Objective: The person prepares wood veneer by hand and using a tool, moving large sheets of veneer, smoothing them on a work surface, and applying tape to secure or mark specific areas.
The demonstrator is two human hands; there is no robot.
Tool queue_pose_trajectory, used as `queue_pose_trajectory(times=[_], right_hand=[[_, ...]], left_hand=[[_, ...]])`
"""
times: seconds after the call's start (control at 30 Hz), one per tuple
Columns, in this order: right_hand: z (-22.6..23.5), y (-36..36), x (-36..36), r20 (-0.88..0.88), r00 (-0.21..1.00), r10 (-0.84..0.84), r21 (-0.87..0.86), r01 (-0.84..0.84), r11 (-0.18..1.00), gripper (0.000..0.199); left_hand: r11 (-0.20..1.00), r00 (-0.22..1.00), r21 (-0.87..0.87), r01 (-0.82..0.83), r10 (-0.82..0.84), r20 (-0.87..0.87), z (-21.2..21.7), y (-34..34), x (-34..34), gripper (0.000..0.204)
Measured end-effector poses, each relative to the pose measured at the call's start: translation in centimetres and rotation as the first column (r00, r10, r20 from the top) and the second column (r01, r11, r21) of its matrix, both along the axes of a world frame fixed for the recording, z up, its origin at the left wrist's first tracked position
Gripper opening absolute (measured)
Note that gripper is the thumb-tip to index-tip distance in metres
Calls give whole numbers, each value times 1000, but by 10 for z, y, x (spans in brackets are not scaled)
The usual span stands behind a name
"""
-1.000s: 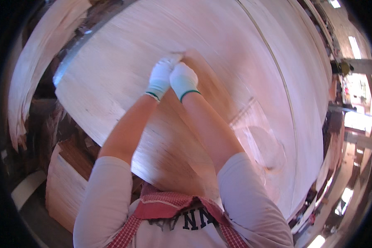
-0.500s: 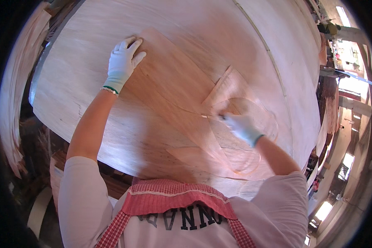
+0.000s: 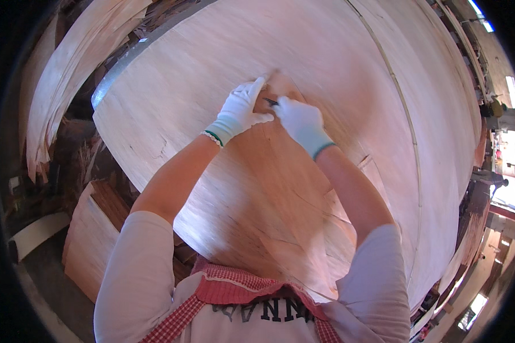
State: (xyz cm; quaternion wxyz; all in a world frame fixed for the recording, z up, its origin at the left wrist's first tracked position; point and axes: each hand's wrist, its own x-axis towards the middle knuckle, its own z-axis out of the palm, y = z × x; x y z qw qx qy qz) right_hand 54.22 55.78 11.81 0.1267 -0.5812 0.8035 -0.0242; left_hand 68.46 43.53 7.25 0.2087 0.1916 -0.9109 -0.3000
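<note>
A broad, pale sheet of wood veneer (image 3: 177, 74) spreads out in front of me, with a darker tan piece of veneer (image 3: 252, 171) lying on it. My left hand (image 3: 238, 111), in a white glove, rests open on the veneer near the tan piece's far end, thumb held apart. Close to its right, my gloved right hand (image 3: 300, 121) is closed around a small knife (image 3: 270, 102). The dark tip points left, toward my left thumb and fingers; the handle is hidden in the glove. Beyond my right forearm lies a small loose veneer scrap (image 3: 372, 171).
A thin, raised strip (image 3: 405, 108) curves across the sheet's right side. Ragged veneer sheets (image 3: 68, 80) hang or lean at the left, with another veneer stack (image 3: 94, 228) below them. Wooden beams and bright openings (image 3: 506, 188) line the right edge.
My right hand has swept away from me and leftward with the knife, up beside my left hand. The left hand stays on the veneer's far end. The view has shifted.
</note>
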Motion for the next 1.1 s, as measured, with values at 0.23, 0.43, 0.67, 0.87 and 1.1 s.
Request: queue_pose_trajectory(times=[0.23, 0.43, 0.67, 0.87, 1.1], right_hand=[[-3, 18, 2, -53, 998, -17, 131, 24, 991, 18], [-14, 343, 45, -255, 835, -488, -125, 472, 873, 25], [16, 422, 81, 103, 594, -798, -223, 795, 564, 33], [39, 368, -6, 331, 501, -800, -256, 863, 435, 37], [29, 304, -13, 95, 737, -669, -373, 650, 663, 46]], left_hand=[[988, 999, -144, 47, -48, 0, -14, -6, -5, 64], [976, 997, -209, 56, -42, 72, -10, -7, -2, 62], [968, 992, -242, 57, -29, 119, 0, -3, -1, 61], [832, 963, -544, 110, 48, 267, 35, 44, -4, 21], [749, 976, -658, 81, 76, 206, 13, 74, 19, 11]])
